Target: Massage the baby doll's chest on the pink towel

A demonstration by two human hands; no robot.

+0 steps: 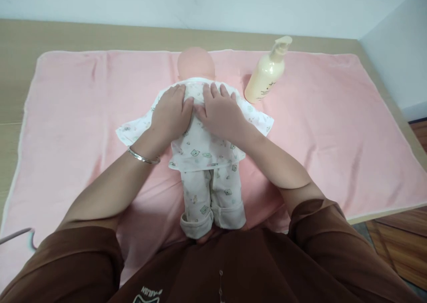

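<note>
A baby doll (pixel 196 64) lies face down in front of me, its bald head toward the wall and its feet toward my body. It wears a white printed top (pixel 205 154) and matching trousers (pixel 196 196) with turned-up cuffs. My left hand (pixel 171 112) rests flat on the left side of its upper back, fingers pointing at the head. On the right side of the back, my right hand (pixel 222 109) lies flat too, fingers a little spread. The two thumbs come close together near the middle of the back. A silver bangle circles my left wrist.
A pink mat (pixel 73 116) covers much of the wooden table (pixel 20 41). A cream pump bottle (pixel 265 78) stands on the mat, right of the doll's head. A white wall (pixel 133 5) runs behind the table. At the lower left, a thin grey cord (pixel 16 235) enters the view.
</note>
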